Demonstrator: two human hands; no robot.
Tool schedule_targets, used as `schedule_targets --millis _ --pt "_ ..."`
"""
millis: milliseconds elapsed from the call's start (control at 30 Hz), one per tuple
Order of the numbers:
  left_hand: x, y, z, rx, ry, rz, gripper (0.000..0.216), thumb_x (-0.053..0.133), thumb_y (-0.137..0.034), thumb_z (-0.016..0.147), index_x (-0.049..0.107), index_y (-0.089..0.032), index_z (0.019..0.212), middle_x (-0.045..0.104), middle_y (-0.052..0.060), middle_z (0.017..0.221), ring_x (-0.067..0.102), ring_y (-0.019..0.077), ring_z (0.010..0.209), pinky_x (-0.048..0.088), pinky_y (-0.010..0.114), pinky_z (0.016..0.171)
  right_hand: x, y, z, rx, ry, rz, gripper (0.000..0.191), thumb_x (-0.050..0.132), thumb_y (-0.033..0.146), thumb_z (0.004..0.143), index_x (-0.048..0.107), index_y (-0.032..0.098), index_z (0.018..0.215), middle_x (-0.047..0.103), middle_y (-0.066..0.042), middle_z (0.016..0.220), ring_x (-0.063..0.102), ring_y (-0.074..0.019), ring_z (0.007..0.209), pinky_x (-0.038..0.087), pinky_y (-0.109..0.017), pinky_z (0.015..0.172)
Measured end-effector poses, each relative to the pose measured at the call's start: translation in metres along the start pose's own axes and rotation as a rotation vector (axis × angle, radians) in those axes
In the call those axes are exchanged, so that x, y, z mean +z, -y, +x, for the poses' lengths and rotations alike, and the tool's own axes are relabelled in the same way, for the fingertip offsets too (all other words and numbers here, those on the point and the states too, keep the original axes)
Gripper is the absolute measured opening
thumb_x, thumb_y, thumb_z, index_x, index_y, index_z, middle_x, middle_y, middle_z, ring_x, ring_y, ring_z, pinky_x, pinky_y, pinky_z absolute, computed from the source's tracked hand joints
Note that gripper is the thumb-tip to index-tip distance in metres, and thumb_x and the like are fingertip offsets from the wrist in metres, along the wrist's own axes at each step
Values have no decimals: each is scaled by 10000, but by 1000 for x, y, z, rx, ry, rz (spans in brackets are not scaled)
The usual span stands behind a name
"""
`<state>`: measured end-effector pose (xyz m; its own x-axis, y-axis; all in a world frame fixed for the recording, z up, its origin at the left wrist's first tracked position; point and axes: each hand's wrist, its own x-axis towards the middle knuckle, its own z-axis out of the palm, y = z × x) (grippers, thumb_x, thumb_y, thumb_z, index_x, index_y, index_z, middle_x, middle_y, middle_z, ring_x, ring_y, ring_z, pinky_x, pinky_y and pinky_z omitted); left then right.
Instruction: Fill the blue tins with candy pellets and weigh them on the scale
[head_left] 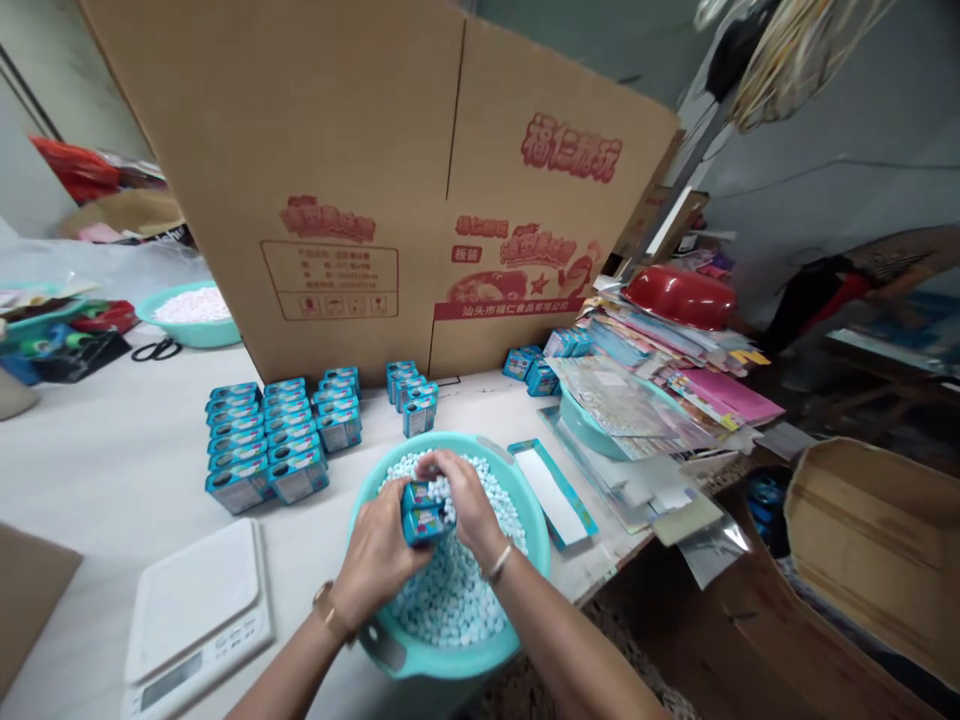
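Observation:
My left hand (381, 540) is wrapped round two small blue boxes (422, 524), held tilted over a turquoise basin (537, 545). Many small pale blue candies (457, 595) fill the basin. Cupped at the boxes' right ends, my right hand (466, 500) has a cluster of the candies in its curled fingers. Some of these candies touch the box ends. Rows of similar blue boxes (300, 470) stand on the table behind the basin to the left, and a smaller group of blue boxes (418, 410) is just behind it.
A white kitchen scale (199, 600) lies at the front left. A large printed carton (360, 150) stands across the back. To the right are a flat blue-edged card (555, 495), stacked packaging sheets (637, 400) and a red bowl (679, 297). Black scissors (156, 350) lie far left.

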<state>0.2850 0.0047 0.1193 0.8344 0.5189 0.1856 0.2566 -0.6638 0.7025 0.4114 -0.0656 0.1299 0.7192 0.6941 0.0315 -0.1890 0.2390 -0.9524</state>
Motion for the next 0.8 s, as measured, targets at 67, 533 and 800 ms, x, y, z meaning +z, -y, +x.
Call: schedule_targets --millis 67,533,800 --pt "0 0 0 -2 -2 -24 629 685 -156 652 467 -189 1242 630 111 1193 627 321 1080 494 461 913 2 1 -3 3 32 -7 278 581 422 859 744 220 761 703 -16 769 617 -195 783 460 -325 827" --pt "-6 5 -18 -107 -45 -479 732 773 -190 667 412 -194 1304 608 96 1245 638 270 1111 511 412 985 -22 3 -3 -7 -158 33 432 626 616 836 746 207 907 740 -70 991 646 -237 1021 442 -379 994" --pt "11 -1 -25 -55 28 -531 743 733 -145 690 382 -243 1337 554 103 1342 589 298 1204 482 459 1042 -8 -6 -14 101 -176 175 384 669 554 803 743 209 952 743 -58 939 654 -248 1012 461 -383 971"
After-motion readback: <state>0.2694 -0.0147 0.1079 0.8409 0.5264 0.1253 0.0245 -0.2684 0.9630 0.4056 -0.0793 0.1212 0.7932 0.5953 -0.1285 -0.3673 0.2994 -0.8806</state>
